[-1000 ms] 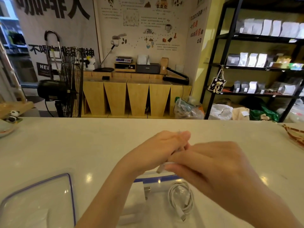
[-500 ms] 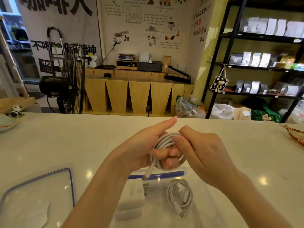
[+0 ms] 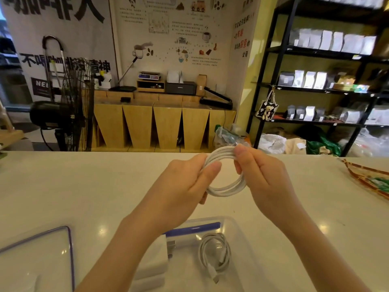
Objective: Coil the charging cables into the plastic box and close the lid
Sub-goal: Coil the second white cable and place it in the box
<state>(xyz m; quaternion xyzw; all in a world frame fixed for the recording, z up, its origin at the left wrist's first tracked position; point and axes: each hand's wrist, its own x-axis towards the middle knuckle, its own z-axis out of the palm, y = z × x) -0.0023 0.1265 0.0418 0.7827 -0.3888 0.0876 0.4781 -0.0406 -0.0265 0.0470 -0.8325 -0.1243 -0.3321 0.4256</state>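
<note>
Your left hand and right hand pinch opposite sides of a white charging cable, wound into a neat ring, above the surface. Below, the open clear plastic box holds another coiled cable and white adapters; its lid lies left.

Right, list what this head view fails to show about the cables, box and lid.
- Held white cable: its plug ends, hidden by the left hand and right hand.
- Plastic box: near wall, cut off by the bottom edge.
- Lid: most of it, cut off at the left corner.
- White chargers: partly behind the left forearm.
</note>
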